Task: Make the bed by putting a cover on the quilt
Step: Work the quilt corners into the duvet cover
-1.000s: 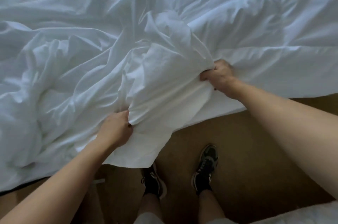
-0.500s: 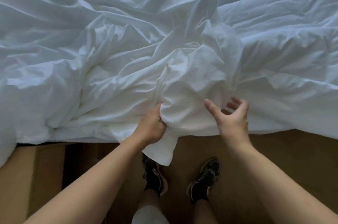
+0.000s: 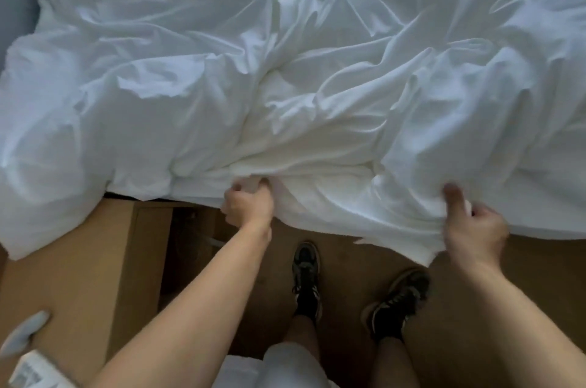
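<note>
Rumpled white cover point(image 3: 317, 95) at bed edge; left hand point(image 3: 249, 207) fists fold, right hand point(image 3: 474, 230) pinches hem, apart.

This is looking like a bedroom. A wide bed point(image 3: 133, 196) is filling the upper part of the view, and rumpled white bedding point(image 3: 285, 70) is lying across it and hanging over its near edge. A brown floor point(image 3: 348, 260) is showing below, where a person is standing in dark sneakers point(image 3: 306, 273). Light wooden furniture point(image 3: 79, 260) is standing beside the bed at the left.
</note>
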The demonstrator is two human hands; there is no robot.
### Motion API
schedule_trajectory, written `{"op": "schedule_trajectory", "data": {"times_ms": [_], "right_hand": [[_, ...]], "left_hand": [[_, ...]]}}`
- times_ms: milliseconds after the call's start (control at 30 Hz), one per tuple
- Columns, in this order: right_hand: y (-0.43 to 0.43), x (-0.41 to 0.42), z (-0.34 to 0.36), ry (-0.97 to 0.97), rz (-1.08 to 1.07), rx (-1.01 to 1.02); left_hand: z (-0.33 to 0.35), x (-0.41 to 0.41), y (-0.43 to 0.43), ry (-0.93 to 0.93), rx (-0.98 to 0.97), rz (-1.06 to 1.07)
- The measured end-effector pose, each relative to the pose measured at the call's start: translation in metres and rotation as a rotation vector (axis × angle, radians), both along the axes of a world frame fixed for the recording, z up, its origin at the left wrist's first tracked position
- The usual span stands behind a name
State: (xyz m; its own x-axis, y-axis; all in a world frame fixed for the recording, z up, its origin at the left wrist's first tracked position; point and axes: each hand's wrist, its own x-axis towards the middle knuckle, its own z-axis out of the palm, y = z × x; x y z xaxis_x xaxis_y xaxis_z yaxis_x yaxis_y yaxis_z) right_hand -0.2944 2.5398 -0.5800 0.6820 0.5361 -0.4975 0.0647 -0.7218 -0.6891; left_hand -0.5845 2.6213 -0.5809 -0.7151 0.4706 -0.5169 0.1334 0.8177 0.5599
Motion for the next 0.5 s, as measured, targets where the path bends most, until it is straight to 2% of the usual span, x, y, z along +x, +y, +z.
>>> {"op": "schedule_trajectory", "data": {"times_ms": [33,100,200,267,300,367,433,500], "right_hand": [[-0.003,0.020,-0.005,-0.084,-0.067,-0.022],[-0.006,0.053,-0.010,-0.182,-0.211,-0.081],[0.003,0.048,0.000,-0.307,-0.254,-0.140],[0.016,0.010,0.010,-0.503,-0.197,-0.003],[0.024,-0.017,0.021,-0.602,-0.095,0.111],[0.037,-0.070,0.028,-0.693,0.295,0.258],[0.056,-0.118,0.026,-0.553,0.772,0.234],[0.074,-0.157,0.017,-0.319,1.064,0.072]], "left_hand": [[-0.005,-0.011,0.002,-0.191,-0.003,0.165],[-0.013,-0.023,0.009,-0.502,0.030,0.265],[-0.018,-0.023,0.013,-0.491,0.064,0.205],[-0.013,-0.013,0.007,-0.345,0.026,0.000],[-0.009,-0.006,0.000,-0.316,0.004,-0.137],[-0.003,0.016,-0.021,-0.402,-0.004,-0.431],[-0.002,0.039,-0.043,-0.472,-0.016,-0.636],[0.002,0.051,-0.051,-0.568,-0.059,-0.599]]}}
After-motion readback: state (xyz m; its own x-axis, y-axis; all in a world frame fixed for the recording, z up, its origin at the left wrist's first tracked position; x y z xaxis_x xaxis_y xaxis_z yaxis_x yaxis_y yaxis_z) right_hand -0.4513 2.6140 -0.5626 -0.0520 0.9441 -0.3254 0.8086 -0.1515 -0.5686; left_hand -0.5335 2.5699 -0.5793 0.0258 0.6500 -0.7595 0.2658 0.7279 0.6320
